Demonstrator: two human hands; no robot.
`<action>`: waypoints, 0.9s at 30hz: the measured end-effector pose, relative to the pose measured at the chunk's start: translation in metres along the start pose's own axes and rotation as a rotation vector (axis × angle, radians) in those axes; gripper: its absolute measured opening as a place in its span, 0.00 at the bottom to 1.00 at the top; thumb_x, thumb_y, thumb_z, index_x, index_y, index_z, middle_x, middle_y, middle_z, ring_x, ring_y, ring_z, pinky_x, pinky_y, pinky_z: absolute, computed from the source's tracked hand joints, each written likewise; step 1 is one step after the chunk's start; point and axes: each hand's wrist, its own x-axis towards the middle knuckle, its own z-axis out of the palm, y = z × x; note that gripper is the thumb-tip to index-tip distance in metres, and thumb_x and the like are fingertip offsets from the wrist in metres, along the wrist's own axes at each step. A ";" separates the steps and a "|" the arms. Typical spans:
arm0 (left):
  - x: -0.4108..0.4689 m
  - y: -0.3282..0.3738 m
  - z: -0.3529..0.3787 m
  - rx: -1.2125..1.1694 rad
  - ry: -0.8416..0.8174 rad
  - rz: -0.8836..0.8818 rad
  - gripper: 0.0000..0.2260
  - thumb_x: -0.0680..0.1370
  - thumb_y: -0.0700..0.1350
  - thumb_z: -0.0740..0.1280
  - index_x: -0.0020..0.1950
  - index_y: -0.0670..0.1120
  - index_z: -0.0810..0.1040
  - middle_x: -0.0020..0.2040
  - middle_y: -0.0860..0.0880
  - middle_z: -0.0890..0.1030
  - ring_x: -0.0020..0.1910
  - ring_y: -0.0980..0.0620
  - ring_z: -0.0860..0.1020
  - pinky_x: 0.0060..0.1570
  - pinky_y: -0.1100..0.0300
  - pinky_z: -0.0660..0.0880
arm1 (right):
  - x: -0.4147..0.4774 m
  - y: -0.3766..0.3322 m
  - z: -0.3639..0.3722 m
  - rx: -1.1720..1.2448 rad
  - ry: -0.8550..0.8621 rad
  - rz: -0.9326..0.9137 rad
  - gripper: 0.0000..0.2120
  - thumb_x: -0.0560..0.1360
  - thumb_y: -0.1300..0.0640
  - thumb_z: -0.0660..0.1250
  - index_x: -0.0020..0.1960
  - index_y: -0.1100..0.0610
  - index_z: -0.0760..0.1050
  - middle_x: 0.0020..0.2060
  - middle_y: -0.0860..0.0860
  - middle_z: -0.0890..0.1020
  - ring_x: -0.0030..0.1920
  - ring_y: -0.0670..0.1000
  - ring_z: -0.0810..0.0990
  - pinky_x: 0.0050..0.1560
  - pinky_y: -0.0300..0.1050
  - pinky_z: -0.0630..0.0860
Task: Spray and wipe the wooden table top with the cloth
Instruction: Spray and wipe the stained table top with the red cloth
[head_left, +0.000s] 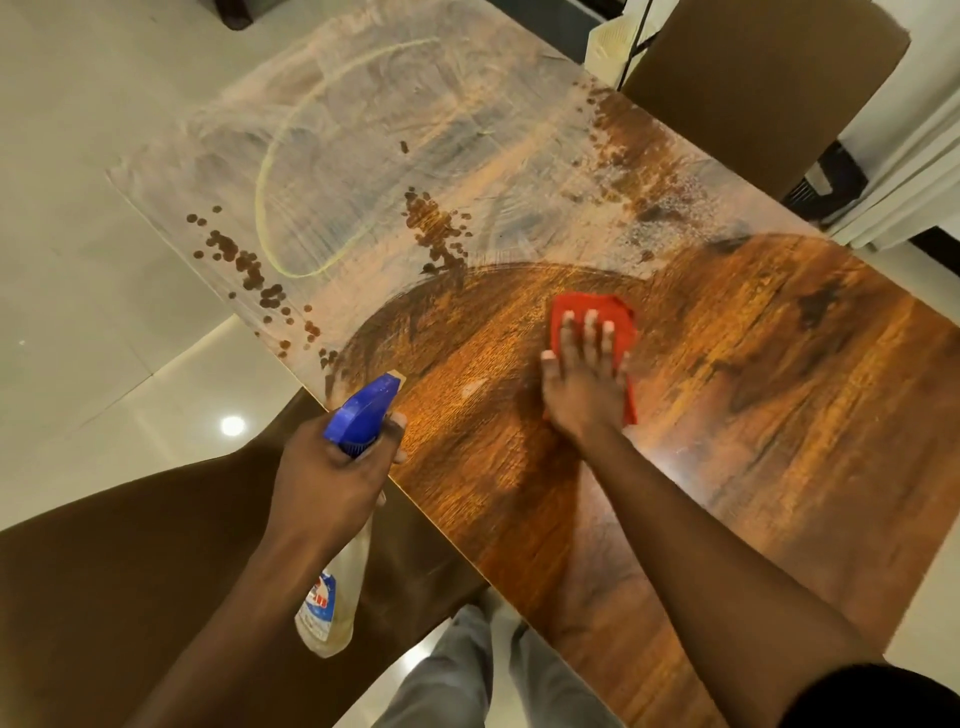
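Observation:
The wooden table top (753, 415) runs from near right to far left. Its near half shows dark glossy wood; the far half is pale and dusty, with scattered wet spray drops. A red cloth (610, 314) lies flat on the wood near the middle, and my right hand (584, 382) presses on it with fingers spread. My left hand (327, 473) grips a clear spray bottle (324, 616) with a blue trigger head (366, 410), held over the table's left edge, nozzle pointing toward the far half.
A brown chair back (758, 78) stands at the table's far right side. Another dark brown chair (104, 597) sits under my left arm. The floor (78, 260) is pale glossy tile. My grey trouser legs (467, 675) show below.

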 end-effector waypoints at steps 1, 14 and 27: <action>-0.001 0.002 0.002 0.006 -0.004 0.004 0.11 0.80 0.53 0.70 0.57 0.47 0.82 0.37 0.51 0.88 0.26 0.52 0.83 0.35 0.61 0.77 | -0.002 -0.021 0.007 -0.018 -0.021 -0.098 0.33 0.87 0.36 0.37 0.84 0.46 0.26 0.84 0.55 0.30 0.85 0.60 0.30 0.83 0.69 0.35; -0.026 0.056 0.052 0.044 -0.079 0.004 0.13 0.80 0.55 0.70 0.53 0.46 0.83 0.36 0.46 0.87 0.30 0.49 0.84 0.35 0.58 0.78 | -0.166 0.029 0.054 -0.117 -0.213 -0.802 0.29 0.90 0.43 0.46 0.89 0.45 0.43 0.89 0.48 0.46 0.87 0.52 0.37 0.85 0.61 0.39; -0.024 0.136 0.140 0.066 -0.185 0.181 0.10 0.82 0.51 0.68 0.49 0.48 0.86 0.27 0.56 0.85 0.23 0.58 0.80 0.25 0.72 0.75 | -0.185 0.324 -0.009 -0.034 0.041 0.067 0.31 0.88 0.36 0.40 0.88 0.43 0.38 0.88 0.46 0.40 0.87 0.51 0.38 0.85 0.61 0.38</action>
